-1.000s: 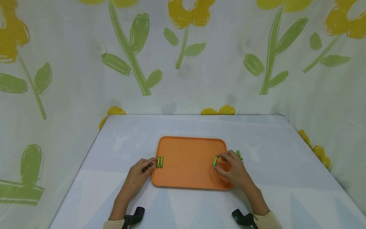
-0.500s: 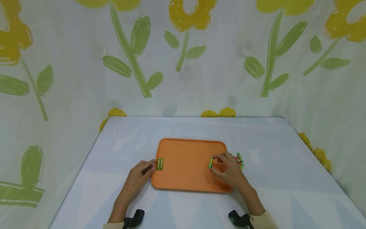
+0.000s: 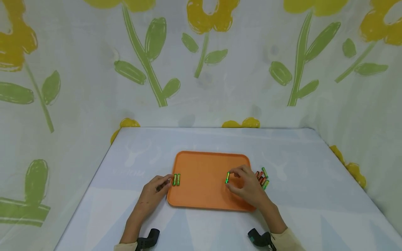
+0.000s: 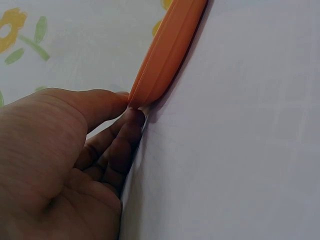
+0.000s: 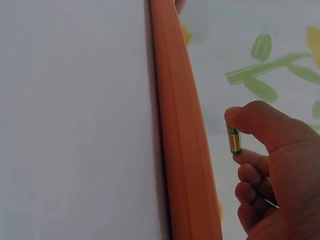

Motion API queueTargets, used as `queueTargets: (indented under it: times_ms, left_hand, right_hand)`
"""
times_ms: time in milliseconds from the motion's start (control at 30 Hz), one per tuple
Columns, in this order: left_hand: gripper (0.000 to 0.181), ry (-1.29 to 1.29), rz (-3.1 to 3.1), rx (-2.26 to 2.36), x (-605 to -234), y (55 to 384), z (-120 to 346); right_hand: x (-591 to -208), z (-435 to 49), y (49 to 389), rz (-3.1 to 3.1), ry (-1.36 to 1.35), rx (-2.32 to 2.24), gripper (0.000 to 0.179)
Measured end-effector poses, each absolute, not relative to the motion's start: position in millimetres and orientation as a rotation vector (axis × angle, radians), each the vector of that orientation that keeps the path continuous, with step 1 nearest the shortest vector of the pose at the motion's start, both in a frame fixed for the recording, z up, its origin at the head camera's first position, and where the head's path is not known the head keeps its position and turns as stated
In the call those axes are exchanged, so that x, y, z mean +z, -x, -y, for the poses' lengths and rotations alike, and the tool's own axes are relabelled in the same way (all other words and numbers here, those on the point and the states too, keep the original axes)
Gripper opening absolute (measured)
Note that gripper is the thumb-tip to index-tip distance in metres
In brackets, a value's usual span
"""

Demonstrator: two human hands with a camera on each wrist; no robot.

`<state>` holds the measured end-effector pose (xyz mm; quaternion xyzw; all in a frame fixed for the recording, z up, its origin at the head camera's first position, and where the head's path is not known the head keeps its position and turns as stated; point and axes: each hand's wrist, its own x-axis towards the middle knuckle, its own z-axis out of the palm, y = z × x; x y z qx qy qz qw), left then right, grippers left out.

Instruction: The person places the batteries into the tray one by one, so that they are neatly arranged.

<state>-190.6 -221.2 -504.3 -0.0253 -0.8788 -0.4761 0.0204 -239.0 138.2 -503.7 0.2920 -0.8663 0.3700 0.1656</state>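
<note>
My right hand pinches a small green-and-gold battery end to end between thumb and finger, over the right part of the orange tray. In the right wrist view, the same battery stands upright between the fingertips, above the tray's side wall. Two green batteries lie side by side inside the tray at its left edge. My left hand holds that left edge; in the left wrist view the thumb is on the rim with fingertips just below it.
Right of the tray, partly behind my right hand, is a loose pile of red and green batteries on the pale patterned table. A flower-print curtain stands behind and along both sides.
My right hand has moved left over the tray with the pinched battery, uncovering more of the pile at the right. My left hand stays at the tray's left edge.
</note>
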Motion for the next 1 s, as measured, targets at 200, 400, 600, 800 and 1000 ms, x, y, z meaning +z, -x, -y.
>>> queueTargets:
  times_ms: [200, 400, 600, 800, 1000]
  left_hand:
    - [0.036, 0.085, 2.701, -1.481, -504.7, 191.9, 221.2]
    - [0.037, 0.112, 2.699, -1.467, -505.9, 191.5, 222.3]
    - [0.039, 0.115, 2.722, -1.465, -506.9, 190.7, 223.8]
    - [0.039, 0.137, 2.709, -1.465, -507.4, 191.3, 222.8]
    - [0.038, 0.110, 2.701, -1.480, -506.6, 190.3, 221.3]
  right_hand:
    - [-501.4, -132.8, 242.4, 2.486, -0.838, 1.076, 0.036]
    - [-500.7, -126.7, 242.5, 2.508, -0.846, 1.107, 0.037]
    - [-498.4, -119.3, 241.5, 2.539, -0.835, 1.057, 0.037]
    - [-495.3, -113.9, 241.2, 2.545, -0.844, 1.070, 0.037]
    - [-497.6, -109.8, 243.3, 2.536, -0.886, 1.055, 0.038]
